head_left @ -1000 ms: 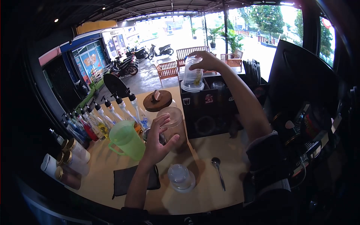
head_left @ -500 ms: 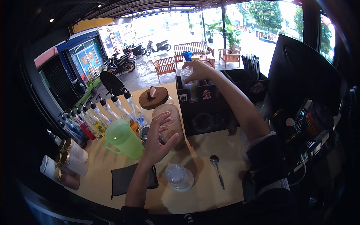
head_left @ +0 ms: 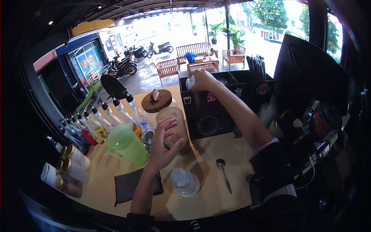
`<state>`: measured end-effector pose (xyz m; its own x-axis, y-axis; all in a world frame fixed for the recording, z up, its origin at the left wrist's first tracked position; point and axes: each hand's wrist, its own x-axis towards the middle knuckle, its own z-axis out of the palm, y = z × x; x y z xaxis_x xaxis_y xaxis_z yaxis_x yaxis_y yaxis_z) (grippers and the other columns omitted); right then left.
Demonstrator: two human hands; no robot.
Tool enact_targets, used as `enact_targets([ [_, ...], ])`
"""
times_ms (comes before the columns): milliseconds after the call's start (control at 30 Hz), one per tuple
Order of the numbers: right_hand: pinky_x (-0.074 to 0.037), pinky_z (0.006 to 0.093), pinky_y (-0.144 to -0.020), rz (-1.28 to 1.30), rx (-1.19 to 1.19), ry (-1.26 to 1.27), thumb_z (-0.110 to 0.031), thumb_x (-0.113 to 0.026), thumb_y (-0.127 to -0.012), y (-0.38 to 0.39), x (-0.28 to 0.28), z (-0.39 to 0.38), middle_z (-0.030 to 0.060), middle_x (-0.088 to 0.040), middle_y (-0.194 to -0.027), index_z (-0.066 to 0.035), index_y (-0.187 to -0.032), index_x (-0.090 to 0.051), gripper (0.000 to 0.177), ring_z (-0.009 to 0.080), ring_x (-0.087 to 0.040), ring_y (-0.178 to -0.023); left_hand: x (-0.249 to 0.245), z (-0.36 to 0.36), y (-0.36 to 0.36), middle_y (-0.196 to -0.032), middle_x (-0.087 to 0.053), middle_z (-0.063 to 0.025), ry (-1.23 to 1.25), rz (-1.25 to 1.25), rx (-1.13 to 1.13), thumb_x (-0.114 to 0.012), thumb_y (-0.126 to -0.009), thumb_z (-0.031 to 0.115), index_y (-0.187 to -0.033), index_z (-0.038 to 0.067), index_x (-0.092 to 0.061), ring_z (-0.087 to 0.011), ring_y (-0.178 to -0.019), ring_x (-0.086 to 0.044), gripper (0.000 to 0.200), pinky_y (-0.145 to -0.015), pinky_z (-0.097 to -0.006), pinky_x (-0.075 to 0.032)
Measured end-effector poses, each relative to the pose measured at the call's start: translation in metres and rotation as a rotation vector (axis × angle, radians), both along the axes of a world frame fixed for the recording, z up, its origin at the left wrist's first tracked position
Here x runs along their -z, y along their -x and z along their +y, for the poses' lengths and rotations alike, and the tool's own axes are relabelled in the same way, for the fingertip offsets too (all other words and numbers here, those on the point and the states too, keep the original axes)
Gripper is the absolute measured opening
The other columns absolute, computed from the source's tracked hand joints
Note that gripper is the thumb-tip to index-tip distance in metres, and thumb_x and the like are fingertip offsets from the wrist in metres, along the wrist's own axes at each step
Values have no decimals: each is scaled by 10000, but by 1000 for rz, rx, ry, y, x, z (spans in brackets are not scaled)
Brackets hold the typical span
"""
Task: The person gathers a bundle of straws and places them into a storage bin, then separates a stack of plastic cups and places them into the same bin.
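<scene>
My right hand [head_left: 201,80] reaches to the far side of the counter, over the left compartment of a black organizer box [head_left: 210,110]. Its fingers are around a clear plastic cup [head_left: 189,82], which is partly hidden by the hand and sits low in the compartment. Held above the counter, my left hand [head_left: 162,149] is empty with its fingers apart. Behind it stands a tall clear canister [head_left: 176,121] with a brownish look. Near the front, a clear domed container [head_left: 184,181] rests on the counter, and a metal spoon [head_left: 223,175] lies to its right.
A green pitcher [head_left: 127,145] stands left of my left hand, with a row of pump bottles [head_left: 112,114] behind. A wooden-lidded jar [head_left: 156,101] is further back. A black cloth [head_left: 133,186] lies in front, and gold-lidded jars [head_left: 75,170] stand at far left.
My right hand has lowered the clear cup into the box's left compartment. My left hand stays nearly where it was. The whole view has shifted slightly.
</scene>
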<state>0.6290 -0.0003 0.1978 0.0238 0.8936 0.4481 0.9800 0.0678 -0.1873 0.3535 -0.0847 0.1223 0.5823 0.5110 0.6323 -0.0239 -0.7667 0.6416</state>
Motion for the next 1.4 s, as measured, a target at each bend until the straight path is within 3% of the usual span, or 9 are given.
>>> enact_targets([
  [367, -460, 360, -896, -57, 51, 44, -387, -777, -579, 2, 1, 7, 151, -611, -1072, -37, -1062, -592, 625, 303, -574, -1026, 6, -9, 19, -1317, -371, -97, 71, 6, 17, -644, -789, 91, -1301, 61, -356, -216, -1175, -453, 588, -914, -346, -413],
  [567, -355, 386, -1000, 12, 24, 180, -471, -575, -773, -5, -8, 0, 234, -493, -1243, 44, -1217, -479, 687, 340, -457, -1179, 5, -16, 41, -1305, -391, -95, 119, -3, 18, -625, -805, 104, -1304, 69, -356, -221, -1164, -461, 567, -914, -353, -411],
  [700, -407, 391, -931, 166, -13, 56, -297, -613, -757, 26, -27, -55, 269, -512, -1194, 59, -1184, -495, 568, 345, -506, -1120, 5, -23, 51, -1281, -421, -104, 184, -51, 54, -633, -818, 163, -1284, 60, -381, -204, -1137, -486, 539, -892, -341, -430],
  [800, -467, 357, -799, 195, -245, -364, -160, -621, -778, 57, -5, -89, 174, -560, -1011, -20, -1178, -511, 438, 261, -558, -938, 21, -25, 61, -1287, -431, -93, 257, -56, 109, -620, -826, 172, -1284, 60, -382, -196, -1139, -482, 528, -901, -339, -424],
  [933, -467, 280, -780, 651, -356, -212, -92, -609, -807, 129, 43, -181, 94, -530, -1057, -30, -1166, -518, 376, 149, -529, -942, 63, -27, 78, -1289, -438, -84, 394, -80, 191, -617, -821, 167, -1285, 59, -381, -192, -1141, -480, 531, -911, -333, -418],
  [1033, -469, 289, -781, 683, -364, -202, -152, -634, -798, 148, 113, -218, 90, -541, -1112, -40, -1178, -519, 412, 173, -540, -969, 100, -28, 88, -1296, -430, -92, 381, -38, 209, -654, -781, 175, -1306, 63, -356, -206, -1163, -463, 614, -950, -347, -388],
  [1133, -424, 318, -897, 1000, -365, 21, -194, -688, -761, 154, 169, -238, 97, -484, -1229, -61, -1274, -440, 585, 202, -472, -1124, 116, -37, 98, -1327, -398, -111, 375, 55, 252, -745, -680, 227, -1349, 68, -293, -236, -1229, -400, 823, -1005, -377, -333],
  [1233, -278, 377, -1042, 1016, -405, 152, -242, -794, -630, 165, 189, -249, 129, -360, -1344, -70, -1383, -229, 957, 253, -321, -1279, 133, -41, 95, -1371, -335, -150, 312, 233, 343, -820, -534, 240, -1388, 57, -177, -276, -1297, -301, 1085, -1051, -405, -269],
  [1400, -287, 374, -1040, 922, -426, 109, -149, -810, -581, 194, 201, -253, 151, -365, -1323, -22, -1363, -205, 997, 253, -347, -1259, 158, -43, 81, -1353, -341, -190, 343, 144, 421, -818, -537, 208, -1394, 44, -133, -302, -1268, -340, 1109, -1053, -415, -265],
])
